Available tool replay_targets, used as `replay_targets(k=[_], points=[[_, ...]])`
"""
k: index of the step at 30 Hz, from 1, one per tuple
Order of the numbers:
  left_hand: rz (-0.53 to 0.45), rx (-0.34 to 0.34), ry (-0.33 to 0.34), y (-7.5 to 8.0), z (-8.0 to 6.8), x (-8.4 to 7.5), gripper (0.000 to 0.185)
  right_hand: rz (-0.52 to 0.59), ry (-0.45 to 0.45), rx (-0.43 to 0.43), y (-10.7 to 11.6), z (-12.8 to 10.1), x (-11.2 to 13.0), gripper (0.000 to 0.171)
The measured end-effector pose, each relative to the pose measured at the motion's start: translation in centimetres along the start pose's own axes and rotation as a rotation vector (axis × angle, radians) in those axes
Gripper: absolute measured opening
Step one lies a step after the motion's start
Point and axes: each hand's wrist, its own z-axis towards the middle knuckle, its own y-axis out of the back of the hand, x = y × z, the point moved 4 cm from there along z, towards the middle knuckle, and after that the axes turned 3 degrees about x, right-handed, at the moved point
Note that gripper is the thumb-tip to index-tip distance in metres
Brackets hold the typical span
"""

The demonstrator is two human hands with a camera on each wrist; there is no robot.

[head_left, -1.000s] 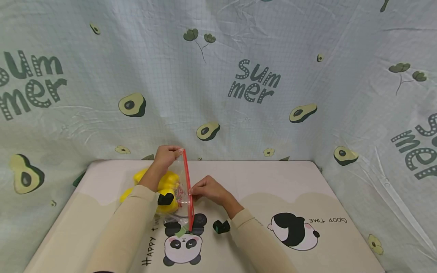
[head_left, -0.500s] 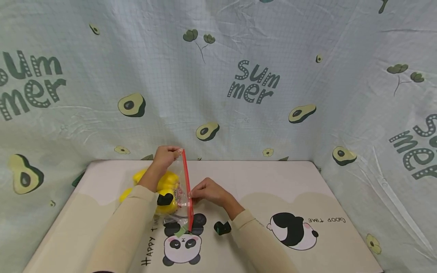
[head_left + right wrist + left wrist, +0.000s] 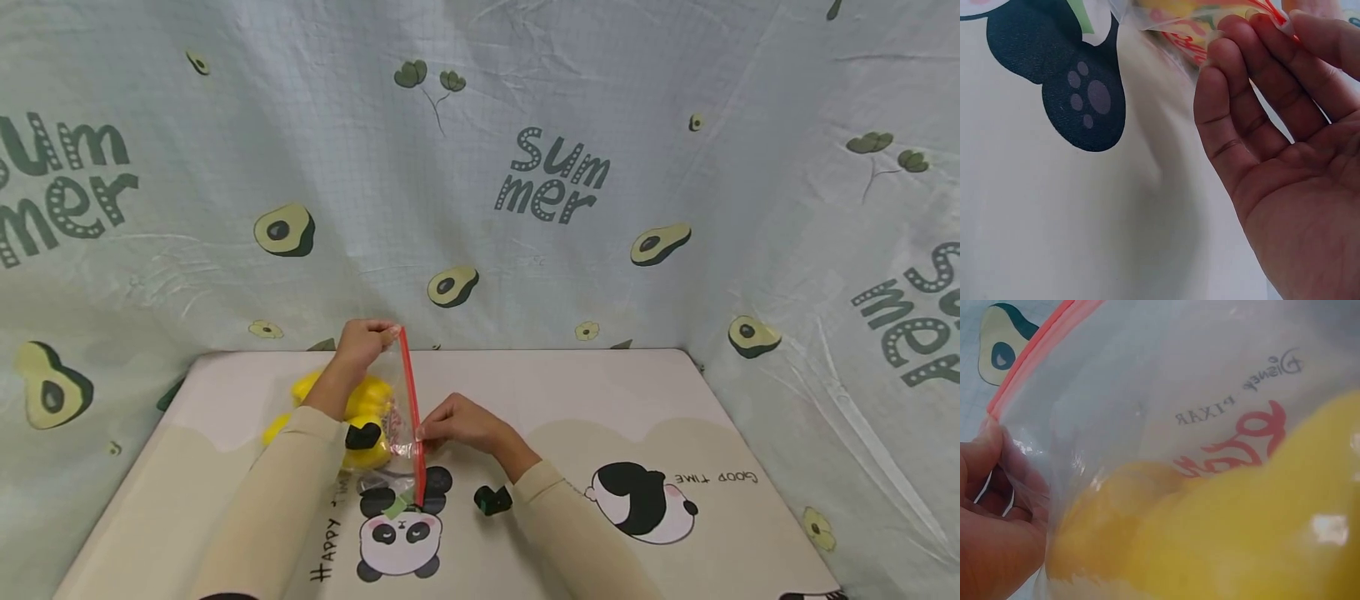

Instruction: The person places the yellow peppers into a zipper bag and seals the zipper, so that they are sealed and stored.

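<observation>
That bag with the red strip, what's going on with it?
A person works on a clear bag with a red zip strip, standing on edge on the table. The left hand pinches the strip's far end; the right hand pinches it midway. Yellow toys sit inside. A small black piece lies on the table near the right sleeve.

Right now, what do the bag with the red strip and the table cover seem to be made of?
The bag looks like thin clear plastic film, glossy: the yellow things show through it, and it crinkles where the left hand pinches its corner. Its red zip strip seems a stiffer plastic. The table cover looks like a soft matte mat with printed pandas, perhaps fabric or foam.
</observation>
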Motion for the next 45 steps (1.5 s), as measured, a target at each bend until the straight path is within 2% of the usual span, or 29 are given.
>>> replay_targets(k=[10,20,29,36,45], points=[[0.005,-0.007,-0.004,0.5,-0.2,0.2,0.041,-0.029,0.016,0.042,-0.3,0.1,0.0,0.029],[0.021,-0.015,0.002,0.3,-0.2,0.1,0.038,0.053,0.020,0.128,-0.8,-0.2,-0.3,0.028],[0.017,-0.023,0.012,0.5,-0.2,0.0,0.038,0.069,-0.015,0.162,-1.0,-0.3,-0.3,0.028],[0.024,-0.019,-0.018,0.3,-0.2,0.0,0.038,0.091,-0.018,0.205,-1.2,-0.6,-0.3,0.028],[0.015,-0.027,-0.001,0.1,0.0,0.0,0.037,0.118,-0.061,0.255,-1.5,-0.7,-0.7,0.029]])
